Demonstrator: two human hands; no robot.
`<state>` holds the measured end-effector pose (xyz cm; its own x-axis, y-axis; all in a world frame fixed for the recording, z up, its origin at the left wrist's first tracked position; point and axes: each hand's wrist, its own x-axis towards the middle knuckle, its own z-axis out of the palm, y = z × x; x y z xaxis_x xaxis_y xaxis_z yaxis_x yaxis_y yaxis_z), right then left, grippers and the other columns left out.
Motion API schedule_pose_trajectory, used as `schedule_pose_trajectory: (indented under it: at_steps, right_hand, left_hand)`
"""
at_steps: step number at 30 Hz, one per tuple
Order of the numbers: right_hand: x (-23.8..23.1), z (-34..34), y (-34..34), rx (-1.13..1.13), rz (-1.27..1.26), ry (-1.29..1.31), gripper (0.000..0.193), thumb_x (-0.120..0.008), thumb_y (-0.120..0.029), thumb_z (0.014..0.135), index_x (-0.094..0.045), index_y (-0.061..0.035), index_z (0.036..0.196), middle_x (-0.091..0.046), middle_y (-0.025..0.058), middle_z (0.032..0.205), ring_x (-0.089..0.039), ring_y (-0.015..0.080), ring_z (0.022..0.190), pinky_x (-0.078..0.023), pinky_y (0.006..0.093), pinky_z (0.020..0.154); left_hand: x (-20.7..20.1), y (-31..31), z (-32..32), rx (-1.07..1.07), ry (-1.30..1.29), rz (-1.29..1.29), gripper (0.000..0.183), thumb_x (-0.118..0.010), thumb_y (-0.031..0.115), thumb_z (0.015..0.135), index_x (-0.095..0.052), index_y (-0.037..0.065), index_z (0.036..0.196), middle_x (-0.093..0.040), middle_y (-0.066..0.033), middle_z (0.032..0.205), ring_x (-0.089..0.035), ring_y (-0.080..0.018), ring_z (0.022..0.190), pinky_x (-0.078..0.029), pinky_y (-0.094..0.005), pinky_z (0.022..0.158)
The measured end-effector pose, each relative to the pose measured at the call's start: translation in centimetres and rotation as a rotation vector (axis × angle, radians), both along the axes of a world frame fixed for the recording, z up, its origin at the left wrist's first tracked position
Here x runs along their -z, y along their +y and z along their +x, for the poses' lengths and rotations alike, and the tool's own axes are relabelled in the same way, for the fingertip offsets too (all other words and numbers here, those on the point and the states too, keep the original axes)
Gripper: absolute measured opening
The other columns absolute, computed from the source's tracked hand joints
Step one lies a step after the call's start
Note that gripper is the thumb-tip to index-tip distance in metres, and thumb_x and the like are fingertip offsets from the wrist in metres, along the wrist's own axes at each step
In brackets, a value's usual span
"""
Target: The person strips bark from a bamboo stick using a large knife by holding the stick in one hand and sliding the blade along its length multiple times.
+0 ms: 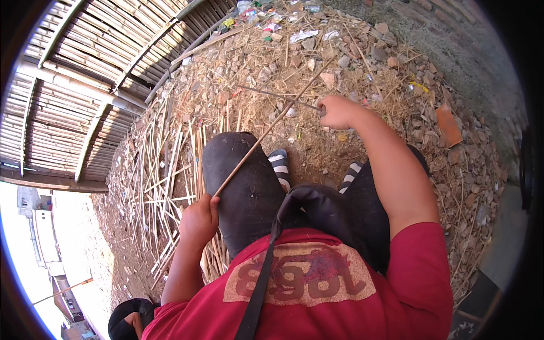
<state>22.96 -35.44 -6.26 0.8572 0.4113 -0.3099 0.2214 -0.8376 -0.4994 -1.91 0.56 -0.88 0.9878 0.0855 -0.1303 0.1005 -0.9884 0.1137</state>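
My left hand (198, 222) is closed around the near end of a long, thin bamboo stick (255, 147). The stick slants up and away to the right, passing over my left knee. In my right hand (340, 112), the fist is wrapped round the end of a thin, dark, blade-like tool (266, 92), which points left. Tool and stick cross beyond my knees; whether they touch, I cannot tell. Most of the tool's handle is hidden by my fingers.
Many loose bamboo strips (175, 164) lie on the ground by my left leg. A bamboo-slat wall (85, 96) rises at far left. Rubble and straw surround my sandals (279, 164). An orange brick-like slab (449, 126) lies right. Another person (133, 320) is at lower left.
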Motion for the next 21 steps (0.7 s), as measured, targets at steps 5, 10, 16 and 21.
schedule_pose_trajectory:
  at_steps: [5,10,16,21]
  right_hand:
    - [-4.3,-3.2,4.1,-0.278,-0.140,0.000,0.035,-0.065,-0.015,0.073,-0.072,-0.0058,0.106,-0.071,0.0205,0.100,-0.069,0.0367,0.097,-0.055,0.0466,0.083]
    - [-1.6,-1.6,2.3,-0.134,-0.031,-0.018,0.034,-0.065,-0.014,0.072,-0.072,-0.0066,0.105,-0.071,0.0189,0.098,-0.069,0.0358,0.095,-0.055,0.0462,0.082]
    - [-2.5,-1.3,2.5,-0.090,-0.028,-0.008,0.041,-0.064,-0.012,0.071,-0.072,-0.0087,0.112,-0.072,0.0187,0.100,-0.069,0.0346,0.095,-0.055,0.0439,0.082]
    - [-1.7,-2.6,3.2,-0.099,0.049,-0.054,0.040,-0.065,-0.015,0.071,-0.072,-0.0081,0.110,-0.071,0.0199,0.096,-0.069,0.0345,0.093,-0.055,0.0436,0.082]
  left_hand:
    - [1.3,-0.3,-0.9,-0.050,-0.036,-0.047,0.031,-0.051,0.032,0.103,-0.052,0.004,0.089,-0.063,-0.0247,0.073,-0.062,-0.0482,0.070,-0.046,-0.0575,0.063]
    - [1.1,-0.2,-0.3,-0.026,-0.044,-0.113,0.032,-0.052,0.032,0.103,-0.051,0.004,0.088,-0.062,-0.0250,0.071,-0.062,-0.0485,0.069,-0.046,-0.0575,0.062]
    - [1.2,0.6,0.6,0.001,-0.014,-0.322,0.035,-0.051,0.031,0.103,-0.051,0.001,0.086,-0.061,-0.0263,0.072,-0.059,-0.0510,0.072,-0.044,-0.0566,0.063]
    - [0.9,0.4,0.4,-0.009,-0.020,-0.249,0.035,-0.049,0.030,0.104,-0.051,0.001,0.085,-0.059,-0.0266,0.072,-0.058,-0.0515,0.072,-0.044,-0.0558,0.064]
